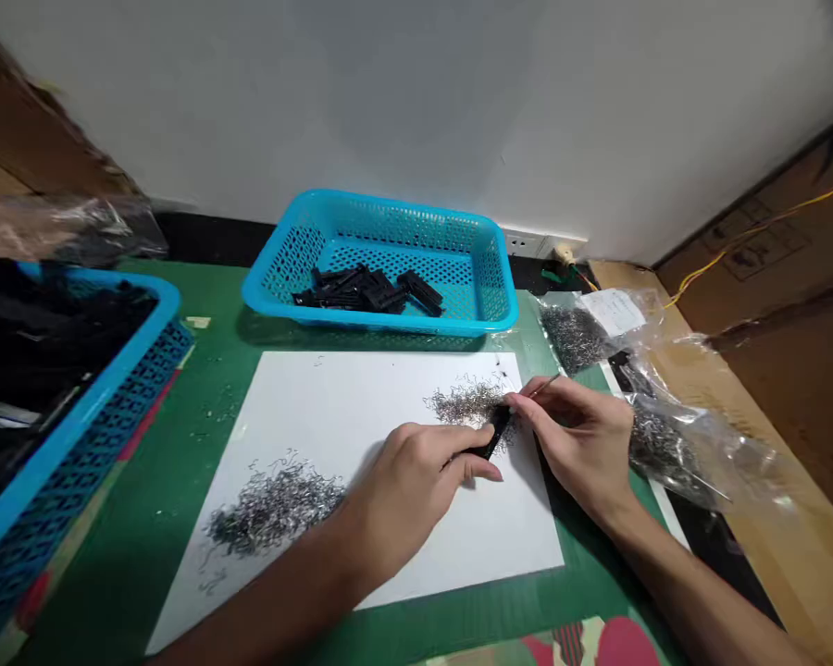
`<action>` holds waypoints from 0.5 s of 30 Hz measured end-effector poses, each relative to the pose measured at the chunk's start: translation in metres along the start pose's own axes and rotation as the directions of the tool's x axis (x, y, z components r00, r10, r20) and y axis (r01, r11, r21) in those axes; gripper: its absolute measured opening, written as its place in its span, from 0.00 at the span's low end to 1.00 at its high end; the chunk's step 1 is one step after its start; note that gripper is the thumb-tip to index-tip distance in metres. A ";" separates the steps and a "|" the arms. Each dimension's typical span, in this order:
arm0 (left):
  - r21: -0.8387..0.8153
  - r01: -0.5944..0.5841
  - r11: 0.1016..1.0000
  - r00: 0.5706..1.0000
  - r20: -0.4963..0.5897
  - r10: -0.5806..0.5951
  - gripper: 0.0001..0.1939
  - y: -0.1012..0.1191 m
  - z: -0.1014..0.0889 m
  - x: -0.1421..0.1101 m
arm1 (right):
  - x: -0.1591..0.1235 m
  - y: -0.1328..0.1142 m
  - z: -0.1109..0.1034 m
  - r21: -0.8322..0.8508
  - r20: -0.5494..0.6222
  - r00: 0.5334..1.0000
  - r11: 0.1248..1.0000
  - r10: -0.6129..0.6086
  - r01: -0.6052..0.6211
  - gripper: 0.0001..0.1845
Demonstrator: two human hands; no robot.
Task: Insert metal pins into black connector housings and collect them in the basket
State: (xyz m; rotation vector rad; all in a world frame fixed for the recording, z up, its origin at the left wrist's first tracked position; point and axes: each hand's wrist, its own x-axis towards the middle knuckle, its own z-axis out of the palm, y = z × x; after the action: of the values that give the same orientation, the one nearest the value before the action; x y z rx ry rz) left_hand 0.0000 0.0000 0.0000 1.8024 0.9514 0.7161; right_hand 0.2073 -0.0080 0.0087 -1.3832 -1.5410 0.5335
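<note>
My left hand (423, 476) pinches a small black plastic strip (500, 424) between thumb and fingers, tilted over the white sheet (395, 388). At the strip's upper end, my right hand (579, 430) has its thumb and fingertips pressed together; what they hold is too small or hidden to make out. Just behind the strip lies a pile of tiny bent wire pieces (462, 401), partly covered by my hands. A larger pile of similar silvery wires (278, 507) spreads on the sheet's left side, beside my left forearm.
Behind the sheet stands a blue perforated basket (379, 320) with several black strips (361, 289). Another blue basket (76, 407), full of black parts, is at left. Plastic bags of wires (576, 333) lie at right, near cardboard (791, 444). A wall socket (524, 242) sits behind.
</note>
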 end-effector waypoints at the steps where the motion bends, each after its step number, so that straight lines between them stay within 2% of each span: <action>1: 0.014 -0.025 1.000 0.999 -0.025 0.025 0.16 0.002 0.000 0.000 | -0.001 0.001 0.000 0.021 -0.032 0.999 1.000 0.005 -0.005 0.08; 4: 0.052 -0.092 0.994 0.993 -0.075 0.096 0.14 0.005 0.000 0.000 | -0.002 0.002 0.001 0.097 -0.121 0.991 0.994 0.052 -0.041 0.06; 7: 0.084 -0.151 0.985 0.984 -0.085 0.158 0.13 0.006 -0.001 -0.002 | 0.001 0.001 -0.001 0.201 -0.191 0.970 0.973 0.150 -0.111 0.06; 10: 0.109 -0.152 0.982 0.984 -0.078 0.160 0.14 0.008 -0.004 -0.006 | 0.007 0.003 -0.004 0.295 -0.219 0.949 0.943 0.226 -0.157 0.08; 12: 0.124 -0.130 0.984 0.986 -0.085 0.141 0.16 0.011 -0.007 -0.008 | 0.012 0.007 -0.006 0.344 -0.185 0.949 0.921 0.257 -0.183 0.11; 15: 0.152 -0.115 0.982 0.985 -0.112 0.133 0.19 0.017 -0.012 -0.007 | 0.019 0.017 -0.012 0.305 -0.039 0.963 0.921 0.266 -0.242 0.16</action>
State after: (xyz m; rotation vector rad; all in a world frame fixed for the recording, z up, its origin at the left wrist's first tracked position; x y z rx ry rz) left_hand -0.0078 -0.0046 0.0196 1.9780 0.9995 0.8618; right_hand 0.2285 0.0105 0.0070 -1.3561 -1.1654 0.8252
